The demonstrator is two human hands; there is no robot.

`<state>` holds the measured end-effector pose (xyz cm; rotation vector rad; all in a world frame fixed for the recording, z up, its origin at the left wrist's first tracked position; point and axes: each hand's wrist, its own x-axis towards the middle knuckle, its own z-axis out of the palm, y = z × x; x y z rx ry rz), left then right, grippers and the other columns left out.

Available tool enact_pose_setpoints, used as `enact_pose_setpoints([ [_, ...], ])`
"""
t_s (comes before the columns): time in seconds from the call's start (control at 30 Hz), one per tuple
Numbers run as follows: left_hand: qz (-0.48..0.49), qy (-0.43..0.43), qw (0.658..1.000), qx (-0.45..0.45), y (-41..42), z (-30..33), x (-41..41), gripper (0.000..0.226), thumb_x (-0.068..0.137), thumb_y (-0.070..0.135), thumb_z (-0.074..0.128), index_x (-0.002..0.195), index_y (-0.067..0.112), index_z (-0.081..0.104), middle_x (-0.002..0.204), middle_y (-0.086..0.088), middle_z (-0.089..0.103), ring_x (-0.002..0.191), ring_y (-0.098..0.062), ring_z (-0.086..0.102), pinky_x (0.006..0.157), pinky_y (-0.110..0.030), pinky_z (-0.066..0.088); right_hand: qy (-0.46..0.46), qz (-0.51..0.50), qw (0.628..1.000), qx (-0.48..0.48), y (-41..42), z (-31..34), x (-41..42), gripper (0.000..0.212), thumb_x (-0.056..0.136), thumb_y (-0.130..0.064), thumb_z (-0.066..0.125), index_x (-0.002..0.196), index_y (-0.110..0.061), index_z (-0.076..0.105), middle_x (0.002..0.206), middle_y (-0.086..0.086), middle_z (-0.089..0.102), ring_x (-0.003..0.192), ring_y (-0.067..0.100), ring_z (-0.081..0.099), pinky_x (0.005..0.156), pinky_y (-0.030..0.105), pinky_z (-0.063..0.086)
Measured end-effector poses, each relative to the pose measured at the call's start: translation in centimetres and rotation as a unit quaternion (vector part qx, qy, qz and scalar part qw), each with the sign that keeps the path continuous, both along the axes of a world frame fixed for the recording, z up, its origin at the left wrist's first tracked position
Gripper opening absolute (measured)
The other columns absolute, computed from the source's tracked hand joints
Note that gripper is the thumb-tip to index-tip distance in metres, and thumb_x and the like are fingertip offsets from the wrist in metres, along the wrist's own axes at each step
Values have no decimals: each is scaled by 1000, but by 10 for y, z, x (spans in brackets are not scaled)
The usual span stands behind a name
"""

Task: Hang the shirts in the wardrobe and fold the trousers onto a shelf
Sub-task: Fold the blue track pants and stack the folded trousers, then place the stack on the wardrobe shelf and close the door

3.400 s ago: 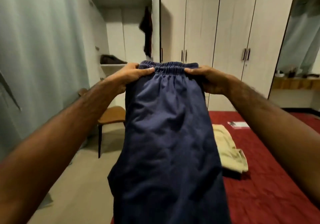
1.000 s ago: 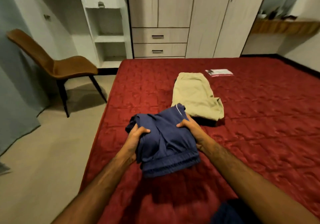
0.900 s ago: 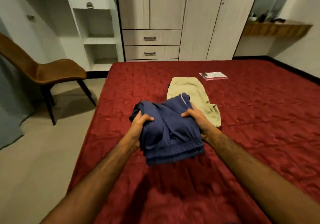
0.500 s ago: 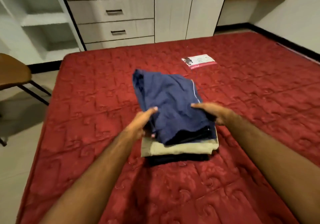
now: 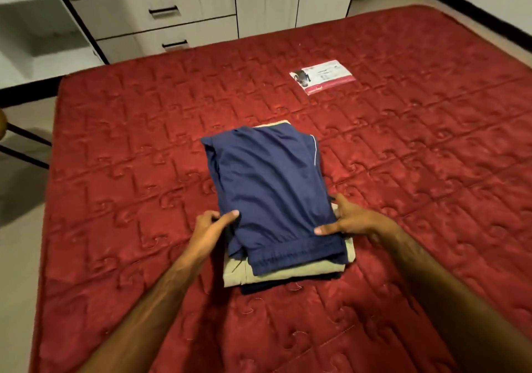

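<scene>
- We see the folded navy trousers [image 5: 270, 191] lying on top of folded beige trousers [image 5: 288, 271], with a darker garment [image 5: 288, 284] showing under both at the near edge; the stack rests on the red quilted mattress [image 5: 115, 171].
- Our left hand [image 5: 210, 231] is at the stack's left side, its thumb laid on the navy cloth and its fingers curled against the edge; we cannot tell whether they reach under the pile.
- Our right hand [image 5: 349, 220] is at the right side, thumb pressed on top near the elastic waistband, fingers spread along the pile's flank.
- A printed card [image 5: 322, 76] lies farther up the mattress, well apart from the stack.
- Beyond the mattress stand the wardrobe drawers [image 5: 161, 18] and closed doors.
</scene>
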<state>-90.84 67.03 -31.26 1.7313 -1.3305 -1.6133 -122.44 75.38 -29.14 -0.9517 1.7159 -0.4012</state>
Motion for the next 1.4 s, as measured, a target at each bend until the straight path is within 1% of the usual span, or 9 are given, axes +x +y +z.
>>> enact_pose_setpoints([
  [0.1,43,86,994,57,-14,-7,-13,84,52,68,86,114,14,70,109,1,75,100,-17,72,91,-35,55,176,-97,979,-34,-30,-1,-10,113,50,-84,73,136,-13,52,131,11,55,119,29,55,102,34,47],
  [0.2,70,92,992,45,-31,-39,-28,100,46,69,91,131,24,62,125,9,69,110,-12,68,102,-37,51,-43,-118,992,-7,-53,-23,-8,108,46,-79,83,133,-20,58,128,-1,66,112,17,66,104,41,49],
  [0.47,46,130,983,118,-29,-35,-37,75,61,52,92,118,10,69,111,-1,75,100,-19,72,96,-36,55,-196,-143,970,-20,-64,-39,18,52,84,-40,76,129,-20,61,115,-5,72,102,12,70,85,28,56],
  [0.67,79,188,974,95,9,9,-7,44,83,30,80,122,17,65,116,1,73,99,-15,72,79,-27,57,-245,-201,948,-32,-33,-1,53,54,79,-30,81,127,-12,63,117,7,72,109,26,69,100,46,52],
  [0.83,121,198,971,63,52,60,71,62,79,30,81,135,20,57,126,4,68,113,-19,66,101,-40,52,-255,-215,942,-23,3,67,131,44,85,-25,73,125,-8,65,115,13,72,107,29,69,95,43,54],
  [1.0,121,202,971,36,92,170,237,33,89,21,70,122,20,65,118,0,72,105,-18,69,97,-39,54,-249,-190,950,-9,38,176,289,35,90,-32,62,113,-8,70,102,13,75,84,22,72,77,31,57],
  [1.1,119,223,968,7,116,234,370,25,92,15,68,114,27,63,111,9,71,91,-5,70,76,-22,57,-250,-169,953,-2,56,240,419,60,73,-42,74,122,-8,67,111,13,73,96,26,70,96,40,52],
  [1.23,134,212,967,-32,111,303,487,37,91,16,69,127,20,61,121,2,70,104,-18,69,91,-37,56,-252,-134,958,-13,32,297,531,81,52,-48,80,122,-9,67,116,14,71,110,32,66,104,45,47],
  [1.4,160,211,962,-62,81,362,578,46,88,14,72,132,19,59,123,1,70,105,-16,71,82,-30,56,-308,-114,944,-23,-6,346,621,38,82,-35,67,108,-8,72,104,14,74,88,26,70,85,38,52],
])
